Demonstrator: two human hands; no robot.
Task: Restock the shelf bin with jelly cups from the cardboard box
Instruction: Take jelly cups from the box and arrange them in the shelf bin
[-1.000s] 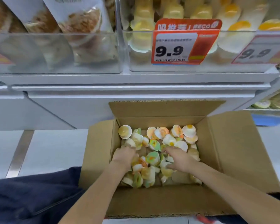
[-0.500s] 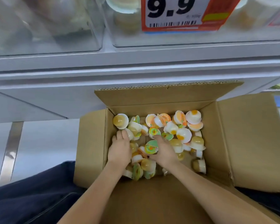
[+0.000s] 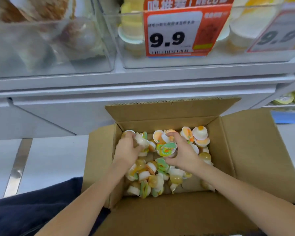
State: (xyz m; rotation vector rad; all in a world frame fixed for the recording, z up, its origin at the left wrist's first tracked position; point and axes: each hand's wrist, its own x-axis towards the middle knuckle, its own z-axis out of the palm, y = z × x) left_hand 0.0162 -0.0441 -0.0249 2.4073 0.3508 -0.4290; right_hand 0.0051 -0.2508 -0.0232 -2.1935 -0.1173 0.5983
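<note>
An open cardboard box (image 3: 255, 150) sits on my lap, holding several small jelly cups (image 3: 152, 178) with white, orange and green lids. Both hands are inside it. My left hand (image 3: 126, 150) curls its fingers around a few cups at the box's far left. My right hand (image 3: 182, 150) grips a handful of cups in the middle, a green-and-orange lidded cup (image 3: 166, 149) showing against its fingers. Above, the clear shelf bin (image 3: 133, 36) with jelly cups stands behind a red 9.9 price tag (image 3: 177, 31).
A white shelf ledge (image 3: 126, 87) runs between the bins and the box. A clear bin of packaged pastries (image 3: 49, 40) stands at the upper left, another jelly bin with a price tag (image 3: 271, 34) at the upper right. Grey floor (image 3: 49, 159) lies to the left.
Both hands have moved toward the far side of the box and closed around cups, lifting them slightly. The camera has tilted up, showing more of the shelf bins.
</note>
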